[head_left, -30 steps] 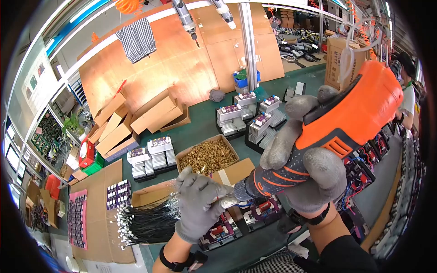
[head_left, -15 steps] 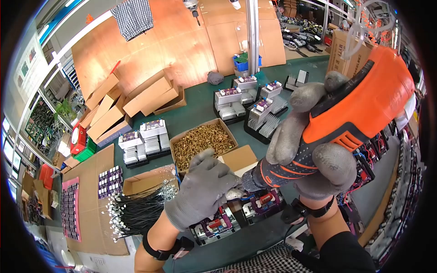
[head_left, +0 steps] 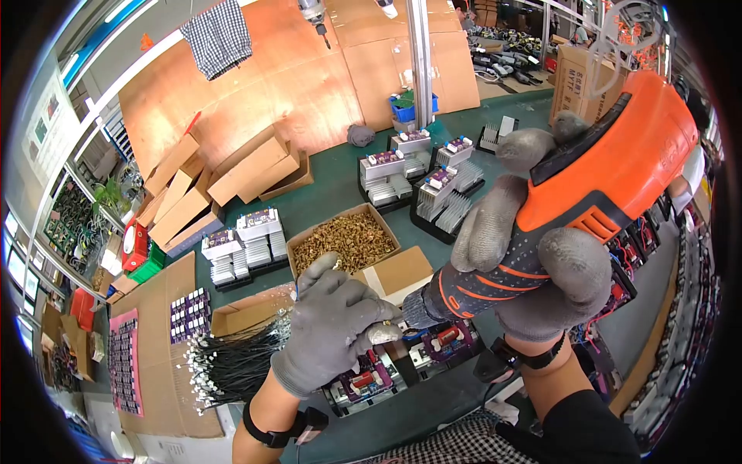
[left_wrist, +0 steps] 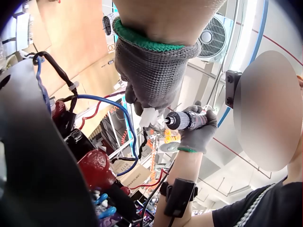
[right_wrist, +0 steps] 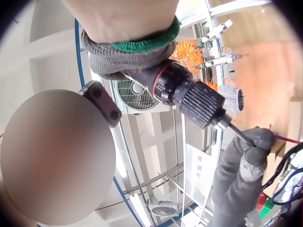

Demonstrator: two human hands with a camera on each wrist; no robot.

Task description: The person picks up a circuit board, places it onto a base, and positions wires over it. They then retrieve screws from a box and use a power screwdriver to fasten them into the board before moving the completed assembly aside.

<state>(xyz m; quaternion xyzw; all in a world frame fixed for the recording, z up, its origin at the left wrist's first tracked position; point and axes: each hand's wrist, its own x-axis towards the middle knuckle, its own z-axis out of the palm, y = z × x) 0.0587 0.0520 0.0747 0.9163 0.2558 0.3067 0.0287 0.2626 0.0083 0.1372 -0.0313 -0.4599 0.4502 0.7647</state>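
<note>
Over a green workbench (head_left: 332, 184), we watch a gloved right hand (head_left: 558, 292) grip an orange drill (head_left: 610, 172) at 2 o'clock of the left hand (head_left: 326, 321), which pinches the end of the slim metal bit (right_wrist: 240, 134). Counting from that left hand, we find a circuit board (head_left: 365, 383) at 5 o'clock and white-tipped wires (head_left: 251, 363) at 8. Farther off, we see brass-coloured parts (head_left: 346, 240) in a carton (head_left: 291, 261) at 12, finned metal blocks (head_left: 439, 203) at 1, tilted cardboard boxes (head_left: 247, 174) at 11 and, beyond, a hanging checked cloth (head_left: 218, 40).
</note>
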